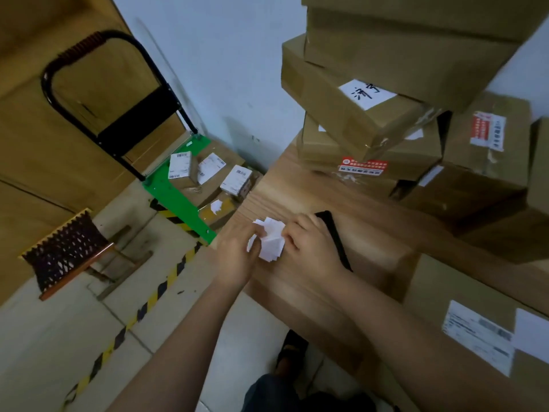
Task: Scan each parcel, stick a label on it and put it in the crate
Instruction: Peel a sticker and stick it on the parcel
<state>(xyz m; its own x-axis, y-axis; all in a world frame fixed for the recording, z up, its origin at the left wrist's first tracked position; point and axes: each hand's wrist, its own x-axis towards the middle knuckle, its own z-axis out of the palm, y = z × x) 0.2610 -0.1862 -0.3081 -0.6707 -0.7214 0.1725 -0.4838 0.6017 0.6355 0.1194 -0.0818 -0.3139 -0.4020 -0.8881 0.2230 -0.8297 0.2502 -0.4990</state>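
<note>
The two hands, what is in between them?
A bunch of white paper labels, held by the left hand and right hand, in the head view.

1. Light wooden table (297,188) before you: stacked brown cardboard boxes (371,120) on its far right.
2. White paper label bundle (271,240) above its left edge; black flat device (337,236) just right.
3. Green flat trolley (170,190) on floor left, bearing small labelled cardboard parcels (208,173).
4. Black lattice crate (65,251) farther left.

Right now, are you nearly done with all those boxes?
Not nearly. Done: a few small parcels already wearing white labels lie on the green cart. In hand: the left hand and right hand both hold a stack of labels over the table, a black device lying beside them. Left: many brown boxes are piled on the table.
</note>
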